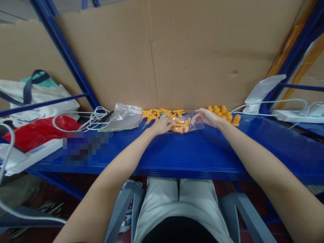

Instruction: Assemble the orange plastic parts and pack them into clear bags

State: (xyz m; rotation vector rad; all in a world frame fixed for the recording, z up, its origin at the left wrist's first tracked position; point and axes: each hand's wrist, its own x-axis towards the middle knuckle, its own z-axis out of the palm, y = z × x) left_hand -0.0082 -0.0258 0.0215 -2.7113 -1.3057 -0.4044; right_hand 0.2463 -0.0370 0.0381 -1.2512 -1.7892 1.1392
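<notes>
A small clear plastic bag (188,125) holding orange plastic parts lies on the blue shelf (177,152) in front of me. My left hand (162,125) rests on the bag's left end, fingers pressing orange parts. My right hand (206,117) pinches the bag's right edge. Behind the bag lies a row of loose orange pronged parts (162,113) against the cardboard. Several orange cap-like parts (225,114) sit just right of my right hand.
A pile of clear plastic bags (124,118) lies left of the parts, beside coiled white cables (88,119). A red bag (37,131) and a tote bag (37,91) are far left. A white power strip (296,115) sits at right. Cardboard (177,50) backs the shelf.
</notes>
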